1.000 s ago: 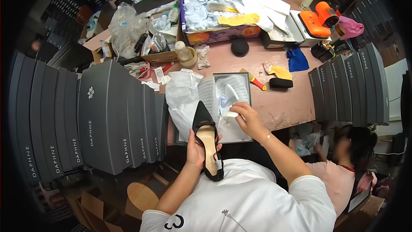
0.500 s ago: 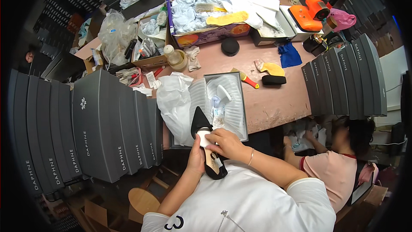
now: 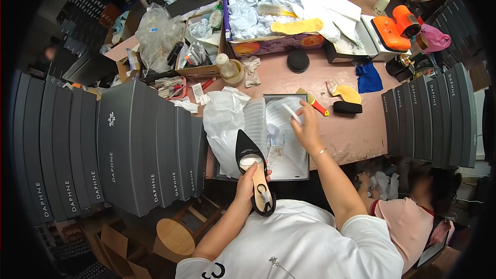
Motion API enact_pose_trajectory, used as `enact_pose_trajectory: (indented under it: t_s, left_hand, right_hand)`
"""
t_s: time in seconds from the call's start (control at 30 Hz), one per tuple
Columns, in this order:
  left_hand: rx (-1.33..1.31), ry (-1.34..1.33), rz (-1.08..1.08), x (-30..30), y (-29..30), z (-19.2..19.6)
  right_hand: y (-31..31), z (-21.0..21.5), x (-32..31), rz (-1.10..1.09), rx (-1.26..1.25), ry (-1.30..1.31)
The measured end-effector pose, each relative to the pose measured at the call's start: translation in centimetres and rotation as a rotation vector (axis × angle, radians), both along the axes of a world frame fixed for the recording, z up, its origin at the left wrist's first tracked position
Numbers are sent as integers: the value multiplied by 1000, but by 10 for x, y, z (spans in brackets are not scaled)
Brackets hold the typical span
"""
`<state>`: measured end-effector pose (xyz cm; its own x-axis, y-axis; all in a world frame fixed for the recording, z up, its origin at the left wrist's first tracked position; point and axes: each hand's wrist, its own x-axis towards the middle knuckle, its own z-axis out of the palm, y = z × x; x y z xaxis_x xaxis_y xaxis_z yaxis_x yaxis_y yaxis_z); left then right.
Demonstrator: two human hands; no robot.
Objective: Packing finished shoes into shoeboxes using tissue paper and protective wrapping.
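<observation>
My left hand (image 3: 247, 185) is wrapped around a black pointed shoe (image 3: 245, 147), held sole-down with its toe pointing away from me. White stuffing (image 3: 249, 160) sits inside the toe, and the beige insole shows behind it. Over the far right part of an open grey shoe box (image 3: 304, 161), my right hand (image 3: 308, 128) pinches a thin white curved strip (image 3: 292, 111). Inside the box lie ribbed white wrapping (image 3: 254, 119) and small packets (image 3: 277, 142). Crumpled white tissue paper (image 3: 225, 116) spreads out at the box's left side.
Stacked grey shoe boxes stand at left (image 3: 124, 150) and right (image 3: 454, 119). Beyond the box lie a red-handled brush (image 3: 319, 108), a black block (image 3: 347, 107) and a blue cloth (image 3: 368, 77). A carton of cloths (image 3: 248, 49) stands behind. A co-worker (image 3: 403, 222) sits at right.
My right hand has left the shoe and reached forward into the box area, picking up the white strip that lay there. My left hand still holds the shoe, now more fully uncovered.
</observation>
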<state>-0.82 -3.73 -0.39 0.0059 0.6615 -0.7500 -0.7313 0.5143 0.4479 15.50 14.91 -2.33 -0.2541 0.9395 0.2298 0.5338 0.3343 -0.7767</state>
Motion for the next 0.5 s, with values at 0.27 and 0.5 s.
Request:
enact_pose_trajectory:
  t_s: [0.27,0.5]
  left_hand:
    - [63,-116,226,36,11,44]
    - [31,30,157,24,-18,22]
  right_hand:
    - [-93,41,-37,490,266,-179]
    - [-54,40,-42,849,-356,-65]
